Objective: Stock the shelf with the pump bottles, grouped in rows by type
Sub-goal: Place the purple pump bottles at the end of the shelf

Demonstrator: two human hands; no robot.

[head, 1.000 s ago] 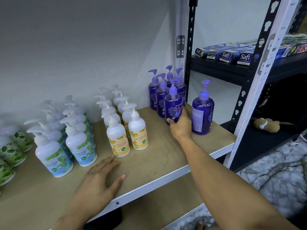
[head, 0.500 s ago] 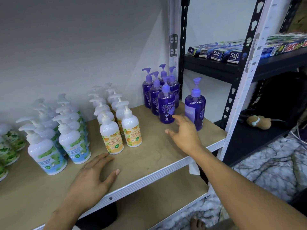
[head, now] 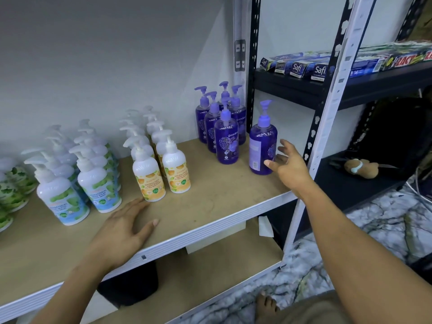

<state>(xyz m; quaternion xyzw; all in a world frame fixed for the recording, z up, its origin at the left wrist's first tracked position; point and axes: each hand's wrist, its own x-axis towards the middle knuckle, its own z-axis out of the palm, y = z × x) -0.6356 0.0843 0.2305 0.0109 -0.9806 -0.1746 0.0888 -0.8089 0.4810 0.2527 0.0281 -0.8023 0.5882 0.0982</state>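
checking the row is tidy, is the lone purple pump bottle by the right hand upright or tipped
Upright: the lone translucent purple plastic pump bottle stands on its base on the brown shelf board, pump straight up.

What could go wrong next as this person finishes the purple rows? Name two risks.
1. The right hand is open at the lone purple bottle, standing near the shelf's right end; a clumsy grab might tip it off.
2. The left hand lies flat close to the front orange bottle; shifting it might nudge that row.
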